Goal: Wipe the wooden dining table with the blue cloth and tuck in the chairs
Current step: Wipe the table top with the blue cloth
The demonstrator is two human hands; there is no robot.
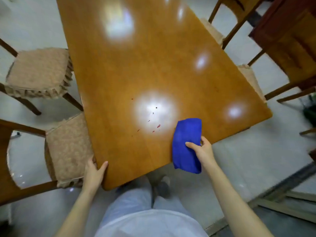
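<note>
Your right hand (201, 152) pinches the blue cloth (186, 144) at the worktop (136, 69) edge, half overhanging; your left hand (94, 173) clasps the near corner. Sweep carelessly and the red specks (156, 128) smear or drop onto the near chair (66, 149).

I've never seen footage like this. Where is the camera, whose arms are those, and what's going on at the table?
There is no machine here: the single picture comes from a camera worn on a person's head, looking down at their own bare arms. The left hand grips the near corner of the wooden table. The right hand holds a folded blue cloth at the table's near edge, partly hanging over it. Small red and dark spots lie on the glossy top just left of the cloth. Cushioned chairs stand along both sides.
</note>
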